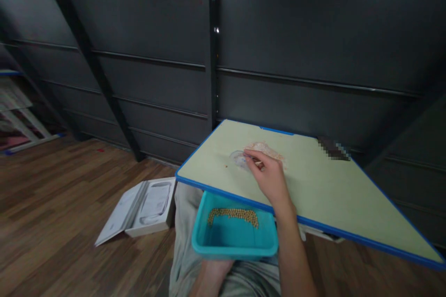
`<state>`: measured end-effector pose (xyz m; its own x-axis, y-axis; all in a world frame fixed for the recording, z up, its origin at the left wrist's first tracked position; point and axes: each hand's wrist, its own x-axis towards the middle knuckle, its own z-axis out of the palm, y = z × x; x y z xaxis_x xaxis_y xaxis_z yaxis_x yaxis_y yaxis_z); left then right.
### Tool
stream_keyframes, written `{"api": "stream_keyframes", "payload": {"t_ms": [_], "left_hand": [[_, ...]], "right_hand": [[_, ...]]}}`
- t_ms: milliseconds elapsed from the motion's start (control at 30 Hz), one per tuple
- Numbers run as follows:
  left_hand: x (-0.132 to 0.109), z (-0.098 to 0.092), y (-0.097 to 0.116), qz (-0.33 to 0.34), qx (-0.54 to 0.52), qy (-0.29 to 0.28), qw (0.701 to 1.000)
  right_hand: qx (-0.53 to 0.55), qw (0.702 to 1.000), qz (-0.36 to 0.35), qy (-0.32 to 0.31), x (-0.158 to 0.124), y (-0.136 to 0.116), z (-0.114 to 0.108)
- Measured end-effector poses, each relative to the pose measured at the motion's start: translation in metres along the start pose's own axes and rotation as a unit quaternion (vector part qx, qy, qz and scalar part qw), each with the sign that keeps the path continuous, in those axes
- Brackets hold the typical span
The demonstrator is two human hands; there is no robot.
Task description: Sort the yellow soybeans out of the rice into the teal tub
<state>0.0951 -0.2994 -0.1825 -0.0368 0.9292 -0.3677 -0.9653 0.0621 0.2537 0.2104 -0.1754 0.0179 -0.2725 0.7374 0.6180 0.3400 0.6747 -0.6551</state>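
Over the tabletop, my right hand (268,171) is closed in a pinch at the edge of a clear, round, shallow plastic piece (238,158); whether it is a lid or a small dish I cannot tell. Just behind the fingers lies a patch of pale, reddish-white fine material (263,148). On my lap sits a turquoise plastic basin (232,240), with round tan beans or pellets (235,213) gathered along its far side. My left hand (218,267) is at the basin's near underside, its fingers hidden beneath it.
The pale green table (334,195) has a blue edge. A dark, partly pixelated object (332,148) lies at its far right. An open white box (153,204) stands on the wooden floor (62,213) to the left. Dark metal panels (313,37) rise behind.
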Motion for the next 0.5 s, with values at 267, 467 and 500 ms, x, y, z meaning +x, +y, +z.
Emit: {"api": "stream_keyframes", "payload": {"t_ms": [267, 467, 500], "left_hand": [[-0.023, 0.047, 0.021, 0.019, -0.044, 0.105, 0.993], [-0.015, 0.032, 0.016, 0.029, 0.017, 0.041, 0.999], [-0.014, 0.029, 0.016, 0.022, 0.016, 0.017, 0.999]], "right_hand": [[-0.098, 0.992, -0.008, -0.083, 0.014, -0.003, 0.034], [-0.025, 0.994, 0.008, -0.102, 0.003, -0.006, 0.027], [0.002, 0.995, 0.007, -0.104, 0.0, -0.007, 0.023]]}}
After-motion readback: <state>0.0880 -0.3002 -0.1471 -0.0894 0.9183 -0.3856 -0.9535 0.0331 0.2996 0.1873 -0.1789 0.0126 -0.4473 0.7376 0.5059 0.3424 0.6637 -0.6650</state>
